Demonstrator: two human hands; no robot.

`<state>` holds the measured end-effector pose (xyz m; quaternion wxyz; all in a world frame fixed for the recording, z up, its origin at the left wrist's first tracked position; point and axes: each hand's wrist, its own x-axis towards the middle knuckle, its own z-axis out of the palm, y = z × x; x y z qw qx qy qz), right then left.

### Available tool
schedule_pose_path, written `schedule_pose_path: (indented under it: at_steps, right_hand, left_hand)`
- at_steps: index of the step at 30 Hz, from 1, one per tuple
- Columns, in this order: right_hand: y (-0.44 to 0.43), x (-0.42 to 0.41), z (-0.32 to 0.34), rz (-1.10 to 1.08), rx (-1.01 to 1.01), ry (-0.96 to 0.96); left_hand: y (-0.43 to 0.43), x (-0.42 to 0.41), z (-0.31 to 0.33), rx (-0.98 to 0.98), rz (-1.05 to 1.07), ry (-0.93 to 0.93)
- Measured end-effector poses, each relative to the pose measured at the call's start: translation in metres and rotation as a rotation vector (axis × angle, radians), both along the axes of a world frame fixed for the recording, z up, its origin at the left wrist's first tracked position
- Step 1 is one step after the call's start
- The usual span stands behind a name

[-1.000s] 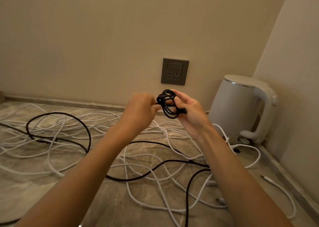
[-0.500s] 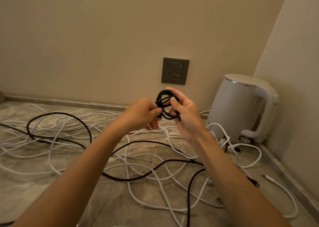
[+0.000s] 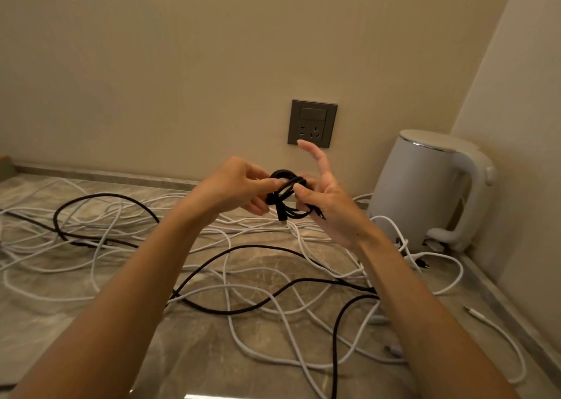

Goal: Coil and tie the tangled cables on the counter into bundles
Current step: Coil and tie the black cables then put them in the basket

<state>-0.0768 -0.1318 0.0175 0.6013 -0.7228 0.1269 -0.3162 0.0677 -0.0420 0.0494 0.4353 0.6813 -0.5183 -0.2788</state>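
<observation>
— Cables (image 3: 230, 289) on the counter (image 3: 45, 338): how many of them are already bundled?

— None is finished, as far as I can see. One small black coil (image 3: 287, 193) is in work. It is held in the air above the far middle of the counter, in front of the wall socket (image 3: 312, 123), and it touches nothing but the hands.

— How do the hands hold it?

— The left hand (image 3: 230, 186) pinches the strands on the left side of the coil between thumb and fingertips. The right hand (image 3: 331, 207) presses its thumb on the right side of the coil, with the lower fingers curled behind. Its index finger stands up straight and free.

— So the coiling of this one is done?

— I think yes. The loops are gathered small, and a short plug end (image 3: 281, 216) hangs down from them. My judgement is that the person is at the tying step, passing the tail around the loops. Whether the knot is closed I cannot tell, because the fingers cover it.

— And what is left?

— Almost everything. Many white ones lie loose and crossed from the far left to the near right, and some run up to the kettle (image 3: 425, 186) at the far right. A loose black cable (image 3: 100, 196) makes a big arc at the left, and more black line crosses the middle and the near side. No tied bundle lies on the counter in view. I judge the task is only at its beginning.
</observation>
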Motion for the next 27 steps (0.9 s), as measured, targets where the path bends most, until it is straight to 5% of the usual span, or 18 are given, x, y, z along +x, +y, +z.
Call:
schedule_pose_path:
  at_steps: [5, 8, 18, 27]
  right_hand:
    - [-0.007, 0.0, 0.0, 0.075, 0.193, -0.113]
    - [-0.006, 0.001, 0.001, -0.019, 0.269, -0.012]
    - [0.0, 0.013, -0.003, -0.259, -0.074, 0.249]
    - [-0.001, 0.009, -0.005, -0.156, 0.021, 0.137]
  left_hand:
    - [0.0, 0.003, -0.001, -0.027, 0.044, 0.1]
    - [-0.002, 0.003, -0.004, -0.074, 0.114, 0.079]
    - [-0.009, -0.006, -0.01, -0.126, 0.153, -0.016]
    - [-0.004, -0.007, -0.006, -0.015, 0.058, -0.025]
